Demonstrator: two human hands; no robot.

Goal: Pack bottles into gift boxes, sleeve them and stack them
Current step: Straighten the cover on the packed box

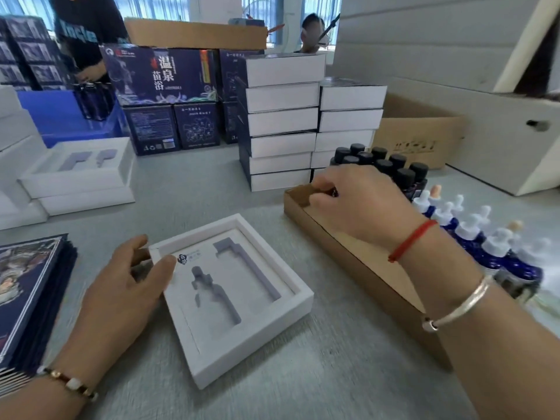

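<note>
Curled fingers of the right hand [360,201], right of centre, reach into the far end of a long shallow brown cardboard tray [357,262]; something small and dark shows at the fingertips, but whether they pinch it I cannot tell. Thumb and fingers of the left hand [127,283], lower left, pinch the near-left corner of a white square gift box with a foam insert [242,301], steadying it on the grey table [348,359].

That box sits in the lower centre, turned diagonally. Its two cut-outs are empty: a dropper-bottle-shaped recess and a slim straight slot beside it, long axes parallel, running from lower right up toward the upper left, the bottle recess with its narrow neck end at the upper left.

Judging by this, the present box is at its very start: nothing loaded, no lid, no sleeve. Blue dropper bottles with white caps [485,247] wait at the right edge, dark black-capped bottles [385,165] just beyond the tray. Flat dark printed sleeves [33,286] lie at the left edge. Two stacks of finished dark-sleeved white boxes [281,122] stand at upper centre, so a good share is done, while open white boxes [75,174] at the left remain.
</note>
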